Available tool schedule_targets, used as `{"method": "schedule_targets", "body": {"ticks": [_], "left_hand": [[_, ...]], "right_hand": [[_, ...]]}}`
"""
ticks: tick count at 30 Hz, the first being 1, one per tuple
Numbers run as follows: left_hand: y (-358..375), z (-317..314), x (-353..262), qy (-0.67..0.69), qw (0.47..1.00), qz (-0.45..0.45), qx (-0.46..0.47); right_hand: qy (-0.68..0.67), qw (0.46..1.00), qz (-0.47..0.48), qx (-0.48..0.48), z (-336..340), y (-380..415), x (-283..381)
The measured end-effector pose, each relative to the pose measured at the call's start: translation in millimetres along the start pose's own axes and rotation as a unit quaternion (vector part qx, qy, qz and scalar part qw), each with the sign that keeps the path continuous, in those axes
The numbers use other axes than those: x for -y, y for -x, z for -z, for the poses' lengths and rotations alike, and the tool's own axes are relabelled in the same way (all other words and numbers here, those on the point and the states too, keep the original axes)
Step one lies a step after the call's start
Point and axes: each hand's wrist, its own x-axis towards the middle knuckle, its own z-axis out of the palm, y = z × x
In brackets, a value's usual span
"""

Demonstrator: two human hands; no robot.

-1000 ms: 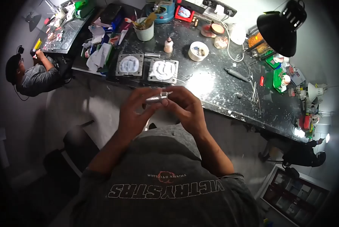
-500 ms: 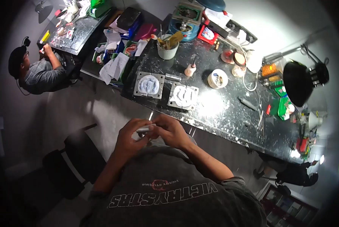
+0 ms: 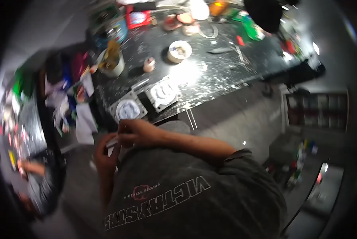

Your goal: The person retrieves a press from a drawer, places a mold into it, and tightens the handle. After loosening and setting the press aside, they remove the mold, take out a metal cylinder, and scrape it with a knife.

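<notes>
My left hand [image 3: 103, 154] is closed round a small silvery cylinder-shaped piece [image 3: 112, 142], held close to my body off the bench's front edge. The fingers of my right hand [image 3: 135, 133] are pinched at the same piece, touching its end; blur and the fingers hide most of it. Just beyond my hands, two square metal flasks lie on the bench: one with bluish-white plaster [image 3: 127, 110], the other with white horseshoe-shaped plaster [image 3: 163, 93]. Behind them is a short metal bar [image 3: 140, 85].
The dark, speckled bench [image 3: 210, 73] carries a pot of brushes or tools [image 3: 114, 65], a small bottle [image 3: 149, 65], a white tub [image 3: 179, 51] and a grey-handled tool [image 3: 221, 50]. Papers [image 3: 85, 123] overhang at left. A co-worker [image 3: 41, 183] sits at another table; another person [image 3: 306, 73] is at the right.
The view has swung right, so the bench and flasks appear turned and further left. My hands stay together on the silvery piece, now tilted and blurred.
</notes>
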Motion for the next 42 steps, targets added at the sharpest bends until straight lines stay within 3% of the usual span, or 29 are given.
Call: {"method": "schedule_targets", "body": {"ticks": [3, 6, 8, 11, 14, 19, 26, 30, 32, 37, 39, 41, 42], "left_hand": [[-34, 26, -6, -0.019, 0.989, -0.023, 0.143], [-62, 10, -18, -0.07, 0.97, -0.023, 0.232], [-78, -14, -25, -0.14, 0.941, -0.111, 0.288], [-86, -67, -48, -0.213, 0.908, -0.107, 0.344], [-89, -127, -52, -0.255, 0.882, -0.09, 0.386], [-83, -220, -29, -0.247, 0.906, -0.091, 0.331], [-47, -280, -49, -0.153, 0.948, 0.007, 0.278], [-30, -286, -48, -0.131, 0.955, 0.073, 0.257], [-27, -283, -38, -0.14, 0.965, -0.024, 0.22], [12, -269, -24, -0.084, 0.986, -0.006, 0.146], [32, -257, -22, -0.134, 0.985, 0.0, 0.106], [61, -243, 5, -0.101, 0.991, 0.017, 0.082], [74, -234, 21, -0.022, 0.997, 0.047, 0.061]], "right_hand": [[0.012, 0.996, 0.008, -0.082, -9, 4, -1], [-0.078, 0.982, 0.021, -0.17, -10, 27, -11], [-0.16, 0.96, 0.007, -0.229, -5, 44, -18], [-0.212, 0.924, 0.037, -0.316, 4, 70, -44], [-0.223, 0.913, 0.018, -0.34, 30, 106, -57], [-0.197, 0.928, -0.007, -0.315, 99, 167, -79], [-0.116, 0.983, -0.037, -0.138, 176, 212, -78], [-0.113, 0.988, -0.02, -0.108, 181, 218, -77], [-0.134, 0.984, -0.003, -0.116, 172, 216, -83], [-0.205, 0.966, 0.016, -0.159, 145, 214, -100], [-0.112, 0.978, -0.02, -0.177, 142, 218, -108], [0.083, 0.974, -0.025, -0.209, 141, 229, -115], [0.2, 0.958, -0.016, -0.207, 142, 238, -115]]}}
